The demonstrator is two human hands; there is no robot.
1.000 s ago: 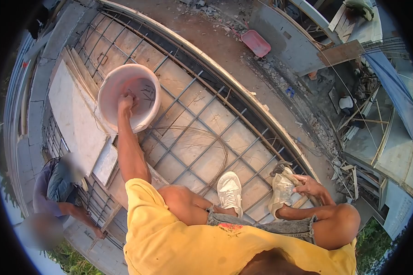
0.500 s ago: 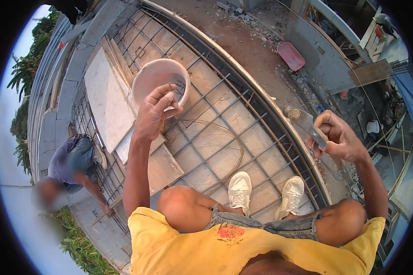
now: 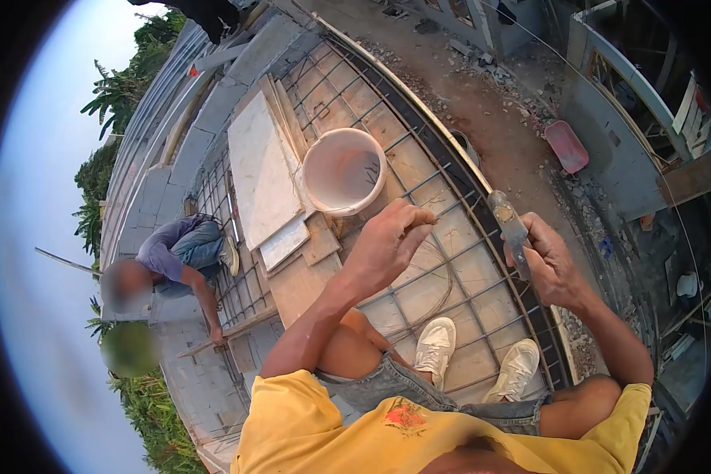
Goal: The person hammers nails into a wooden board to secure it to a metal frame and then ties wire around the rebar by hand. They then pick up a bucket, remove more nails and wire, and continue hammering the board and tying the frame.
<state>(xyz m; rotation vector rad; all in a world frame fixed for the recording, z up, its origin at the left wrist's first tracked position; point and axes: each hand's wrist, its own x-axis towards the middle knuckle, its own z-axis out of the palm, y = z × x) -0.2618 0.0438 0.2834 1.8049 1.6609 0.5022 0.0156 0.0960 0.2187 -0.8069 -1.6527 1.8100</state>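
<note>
Outdoor deck of flat tan panels [image 3: 373, 132] here, with a grid of grey steel rods [image 3: 448, 209] over it. The round pinkish-white plastic bucket [image 3: 344, 172] sits at the far left. Left hand [image 3: 387, 243] pinches what looks like a small thin dark piece [image 3: 432, 222]; right hand [image 3: 551, 261] grips a worn grey metal tool [image 3: 513, 231]. Imo keep the pinch light, tool grip relaxed, fingertips clear of the metal.

Left hand [image 3: 393, 243] raised, pinched; right hand [image 3: 551, 265] curled.
</note>
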